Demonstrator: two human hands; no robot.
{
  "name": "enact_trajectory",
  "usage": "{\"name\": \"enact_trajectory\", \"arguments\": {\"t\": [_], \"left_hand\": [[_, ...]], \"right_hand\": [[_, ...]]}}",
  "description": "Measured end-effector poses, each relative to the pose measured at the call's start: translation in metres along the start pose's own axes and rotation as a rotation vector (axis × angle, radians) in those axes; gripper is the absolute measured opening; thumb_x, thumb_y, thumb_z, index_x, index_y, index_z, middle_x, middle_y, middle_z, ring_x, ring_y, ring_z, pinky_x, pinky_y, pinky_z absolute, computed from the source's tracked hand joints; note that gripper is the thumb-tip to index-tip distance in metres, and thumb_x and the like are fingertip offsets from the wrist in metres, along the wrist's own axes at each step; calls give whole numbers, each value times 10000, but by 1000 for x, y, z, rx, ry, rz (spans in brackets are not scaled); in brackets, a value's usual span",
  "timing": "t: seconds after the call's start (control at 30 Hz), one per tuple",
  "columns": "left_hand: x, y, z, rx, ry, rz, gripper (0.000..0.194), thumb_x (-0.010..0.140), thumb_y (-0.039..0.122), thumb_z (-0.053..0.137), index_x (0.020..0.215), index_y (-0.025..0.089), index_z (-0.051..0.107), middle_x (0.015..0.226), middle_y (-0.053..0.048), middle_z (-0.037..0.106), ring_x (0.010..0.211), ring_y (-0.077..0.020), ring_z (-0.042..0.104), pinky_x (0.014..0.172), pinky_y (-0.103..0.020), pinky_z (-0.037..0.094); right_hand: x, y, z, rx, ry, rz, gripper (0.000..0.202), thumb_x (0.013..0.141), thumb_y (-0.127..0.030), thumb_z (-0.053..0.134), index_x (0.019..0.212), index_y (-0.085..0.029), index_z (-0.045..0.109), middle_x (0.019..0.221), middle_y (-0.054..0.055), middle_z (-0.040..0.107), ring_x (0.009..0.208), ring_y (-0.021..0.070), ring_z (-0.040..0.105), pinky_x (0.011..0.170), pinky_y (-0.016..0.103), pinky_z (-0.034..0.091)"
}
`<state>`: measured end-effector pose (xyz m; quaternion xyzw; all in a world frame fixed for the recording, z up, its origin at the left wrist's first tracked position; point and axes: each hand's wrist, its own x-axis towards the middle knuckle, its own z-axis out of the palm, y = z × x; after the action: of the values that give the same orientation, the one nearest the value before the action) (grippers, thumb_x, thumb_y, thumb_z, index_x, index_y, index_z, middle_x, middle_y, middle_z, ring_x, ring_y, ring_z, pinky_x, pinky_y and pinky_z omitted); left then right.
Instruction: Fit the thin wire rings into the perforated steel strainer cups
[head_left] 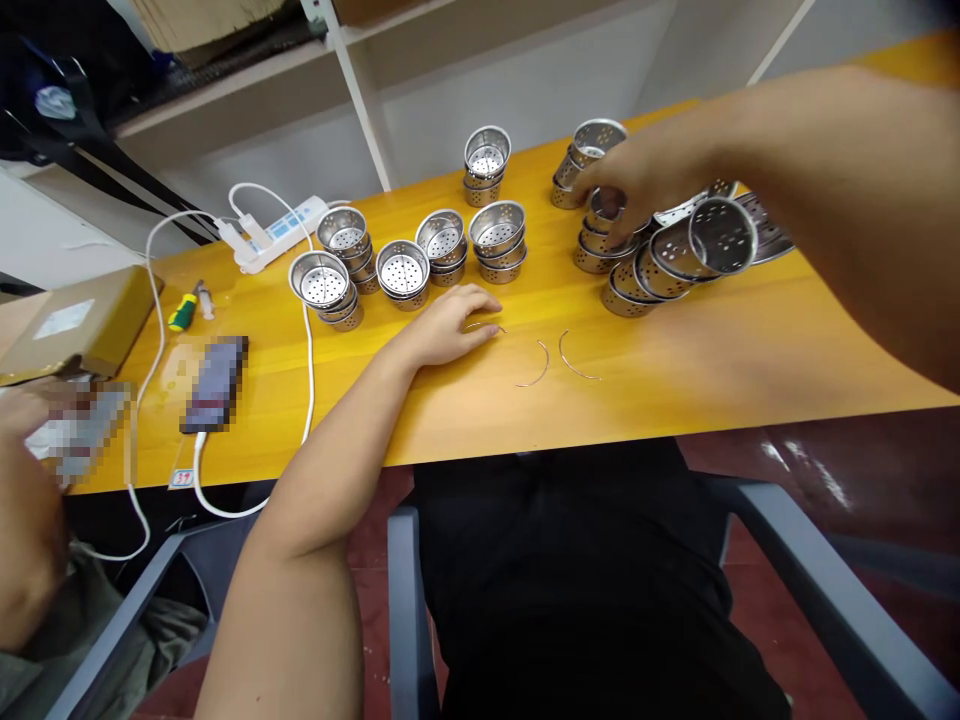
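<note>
My left hand (pixel 455 325) rests on the yellow table, its thumb and fingers apart. A thin curved wire (pixel 472 325) shows between them, partly hidden by the thumb. Two more curved wires, a left one (pixel 545 362) and a right one (pixel 574 364), lie to the right of that hand. My right hand (pixel 630 180) reaches over the stacks at the back right, its fingers around a perforated metal cup (pixel 600 218) at the top of a stack. How far that cup is lifted, I cannot tell. A tilted stack of such cups (pixel 675 250) leans just in front.
Several more cup stacks (pixel 499 235) stand along the back. Left are a power strip (pixel 281 235), white cables, a phone (pixel 216 385), a green-and-yellow screwdriver (pixel 184 312) and a cardboard box (pixel 82 325). Another person's arm (pixel 26 520) is at the far left. A shelf rises behind.
</note>
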<state>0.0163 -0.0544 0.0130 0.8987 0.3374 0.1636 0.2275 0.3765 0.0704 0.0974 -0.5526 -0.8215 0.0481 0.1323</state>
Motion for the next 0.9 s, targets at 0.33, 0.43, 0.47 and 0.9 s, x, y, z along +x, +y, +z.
{"name": "enact_trajectory", "arguments": {"t": [0.33,0.43,0.47,0.9], "left_hand": [[-2,-1,2,-80,59,8,429,1089,325,815,1496,196,772,1572,-168,839,1476,-306,811,1350,-536,653],[-1,-2,3,-147,129,35,454,1112,347,779,1527,166,740,1576,-187,830,1425,-282,830,1317,-503,672],[-1,-2,4,-170,163,42,448,1125,358,758,1533,175,726,1578,-184,827,1407,-274,836,1298,-493,683],[-1,-7,5,-386,186,133,889,982,799,907,1601,247,587,1552,-154,775,1534,-379,814,1335,-638,681]], "right_hand": [[-33,-75,-21,-255,-236,40,370,837,-125,1128,1148,-259,978,761,-73,789,652,151,577,765,355,459],[-50,-78,-41,-210,-80,-12,327,844,-219,1126,1098,-346,963,690,-94,755,607,152,574,737,356,455],[-59,-82,-47,-180,-23,-68,316,841,-224,1112,1068,-371,949,677,-96,748,590,155,584,702,350,452],[-104,-151,29,454,-24,-542,541,1074,-395,831,1613,-395,789,1156,14,884,1016,292,793,920,436,601]]}}
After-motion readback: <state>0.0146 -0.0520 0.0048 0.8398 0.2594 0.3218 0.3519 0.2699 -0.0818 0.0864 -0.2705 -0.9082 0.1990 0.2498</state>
